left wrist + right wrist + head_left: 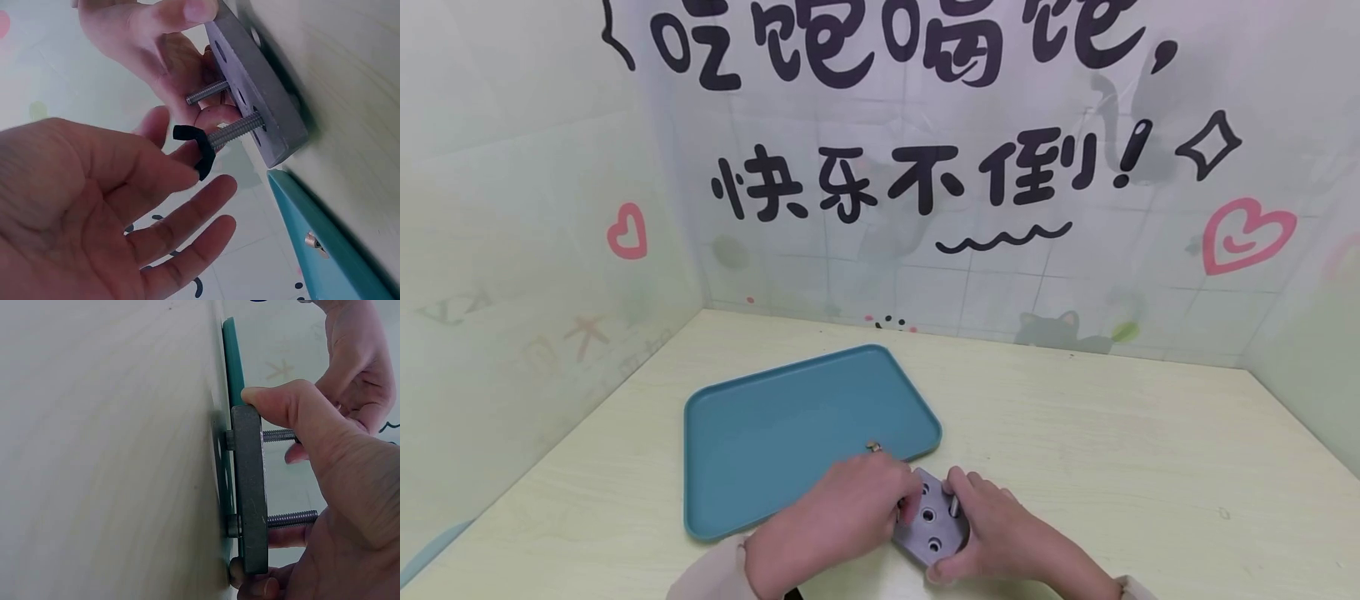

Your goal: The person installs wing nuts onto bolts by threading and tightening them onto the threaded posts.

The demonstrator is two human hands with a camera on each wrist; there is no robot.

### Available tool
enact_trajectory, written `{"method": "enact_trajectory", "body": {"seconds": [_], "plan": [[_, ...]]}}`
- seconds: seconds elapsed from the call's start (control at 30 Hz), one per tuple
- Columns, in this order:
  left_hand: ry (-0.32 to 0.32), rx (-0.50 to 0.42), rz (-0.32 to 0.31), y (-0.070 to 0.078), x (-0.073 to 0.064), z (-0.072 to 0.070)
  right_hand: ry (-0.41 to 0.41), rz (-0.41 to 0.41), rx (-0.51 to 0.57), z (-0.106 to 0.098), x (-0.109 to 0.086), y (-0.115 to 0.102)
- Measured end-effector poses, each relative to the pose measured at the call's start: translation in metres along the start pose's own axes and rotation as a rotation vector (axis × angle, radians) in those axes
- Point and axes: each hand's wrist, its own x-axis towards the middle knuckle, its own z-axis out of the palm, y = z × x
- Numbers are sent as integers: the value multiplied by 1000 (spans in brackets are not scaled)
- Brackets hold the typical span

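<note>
A grey metal plate with several round holes is held up just off the table, near the tray's right front corner. My right hand grips it by its edges, thumb at one end and fingers at the other. Two threaded bolts pass through the plate, their heads on the table side. My left hand pinches a black wing nut on the end of one bolt between thumb and index finger, the other fingers extended. The second bolt shows a bare threaded end.
A blue tray lies on the pale wooden table, left of the plate. One small copper-coloured metal piece sits near its front right edge. Printed wall sheets enclose the table at the back and sides.
</note>
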Motion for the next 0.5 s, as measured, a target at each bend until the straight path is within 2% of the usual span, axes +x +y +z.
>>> {"method": "enact_trajectory", "body": {"seconds": [0.13,0.3,0.5], "plan": [[6,-5,-11,-2,-1,-3,1,-8,-9,0,0,0],[55,77,-64,-2,-2,-4,7,-24,-16,-1,0,0],[75,126,-78,0,0,-2,-4,-11,4,-1,0,0]]}}
